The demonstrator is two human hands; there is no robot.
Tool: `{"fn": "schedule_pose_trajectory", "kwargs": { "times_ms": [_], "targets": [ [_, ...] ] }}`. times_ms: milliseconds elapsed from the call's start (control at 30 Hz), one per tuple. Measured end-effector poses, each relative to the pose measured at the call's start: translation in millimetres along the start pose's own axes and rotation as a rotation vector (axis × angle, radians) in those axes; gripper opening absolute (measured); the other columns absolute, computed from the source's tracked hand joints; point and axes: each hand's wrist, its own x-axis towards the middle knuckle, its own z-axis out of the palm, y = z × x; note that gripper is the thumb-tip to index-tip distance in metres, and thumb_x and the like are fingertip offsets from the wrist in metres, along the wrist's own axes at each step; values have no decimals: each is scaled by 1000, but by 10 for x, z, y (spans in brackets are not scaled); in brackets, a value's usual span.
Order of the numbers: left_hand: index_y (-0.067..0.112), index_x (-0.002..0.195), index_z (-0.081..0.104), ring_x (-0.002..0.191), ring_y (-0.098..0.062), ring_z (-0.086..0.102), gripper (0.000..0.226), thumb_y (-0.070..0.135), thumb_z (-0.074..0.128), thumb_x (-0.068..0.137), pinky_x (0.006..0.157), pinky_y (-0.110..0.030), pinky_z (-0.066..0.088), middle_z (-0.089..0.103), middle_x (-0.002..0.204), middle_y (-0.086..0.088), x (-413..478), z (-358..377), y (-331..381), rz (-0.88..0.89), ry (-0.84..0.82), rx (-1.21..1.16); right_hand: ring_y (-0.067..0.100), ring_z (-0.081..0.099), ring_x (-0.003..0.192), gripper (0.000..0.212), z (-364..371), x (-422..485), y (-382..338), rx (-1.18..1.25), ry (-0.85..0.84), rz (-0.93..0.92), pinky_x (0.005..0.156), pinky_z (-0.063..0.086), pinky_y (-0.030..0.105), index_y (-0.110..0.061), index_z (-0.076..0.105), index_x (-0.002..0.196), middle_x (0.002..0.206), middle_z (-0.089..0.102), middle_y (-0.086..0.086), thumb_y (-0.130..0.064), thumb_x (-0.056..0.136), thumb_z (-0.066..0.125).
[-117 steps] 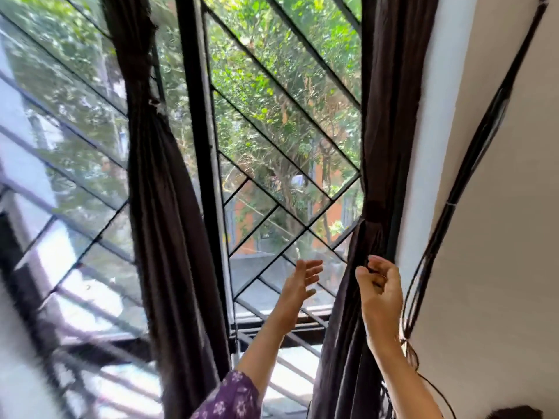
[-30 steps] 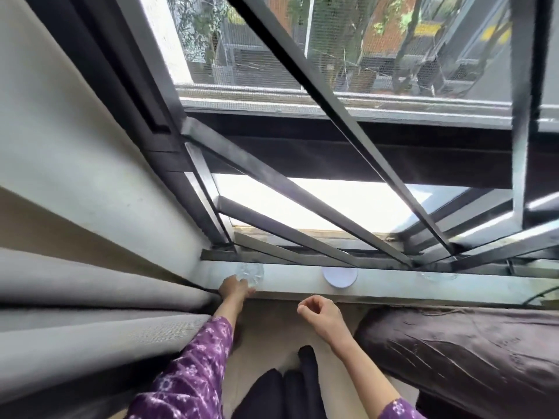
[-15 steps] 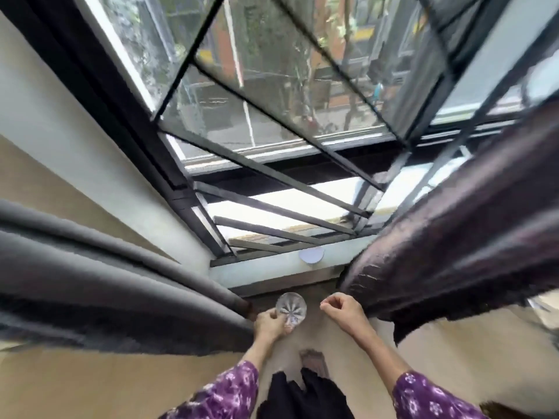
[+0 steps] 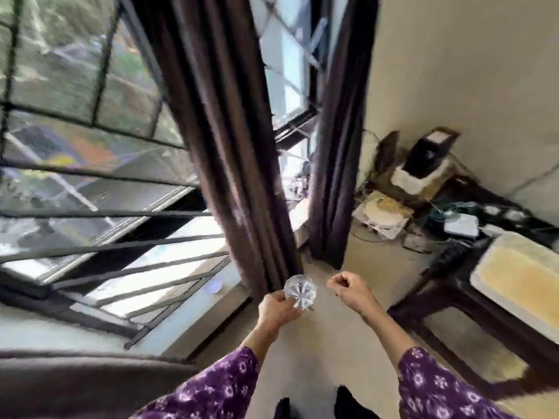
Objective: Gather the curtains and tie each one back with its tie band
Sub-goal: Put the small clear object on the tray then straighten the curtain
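Note:
Two dark brown curtains hang gathered in front of the barred window: the left curtain (image 4: 230, 152) in the middle of the view and the right curtain (image 4: 338, 146) by the wall. My left hand (image 4: 276, 309) holds a clear cut-glass piece (image 4: 300, 291) just below the left curtain's hem. My right hand (image 4: 351, 290) hovers to the right of it, its fingers curled with nothing visible in them. No tie band shows on either curtain in this blurred frame.
A window sill (image 4: 193, 306) with a small white disc (image 4: 214, 286) runs at lower left. A dark wooden table (image 4: 453, 297) with a cushion (image 4: 520, 279) stands at the right. Cluttered boxes and cables (image 4: 423, 189) fill the corner. A grey bolster (image 4: 75, 385) lies at bottom left.
My left hand has lifted the glass piece off the sill and carried it rightward. The view has swung from the sill's left end to the two hanging curtains.

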Motion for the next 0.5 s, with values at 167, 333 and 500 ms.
{"fn": "schedule_pose_trajectory", "kwargs": {
  "times_ms": [167, 333, 500],
  "targets": [
    [16, 70, 72, 68, -19, 69, 24, 31, 62, 54, 70, -33, 57, 72, 67, -4, -73, 1151, 484, 35, -105, 126, 9, 52, 62, 12, -1139, -81, 319, 55, 100, 37, 56, 40, 18, -20, 61, 73, 64, 58, -7, -16, 82, 66],
    [16, 64, 67, 51, -2, 60, 11, 14, 72, 73, 52, -16, 51, 66, 59, 5, -102, 2300, 894, 54, -189, 216, 4, 56, 66, 11, -2231, -127, 666, 9, 226, 69, 60, 42, 15, -22, 62, 74, 69, 62, -9, -23, 84, 67],
    [9, 76, 68, 77, -20, 66, 9, 12, 74, 70, 78, -37, 56, 68, 79, -8, 102, 3283, 1188, 38, -313, 275, 19, 61, 73, 22, -2994, 55, 1090, 83, 336, 160, 66, 43, 28, -11, 64, 80, 77, 67, 8, -32, 85, 66]
  ]
}}
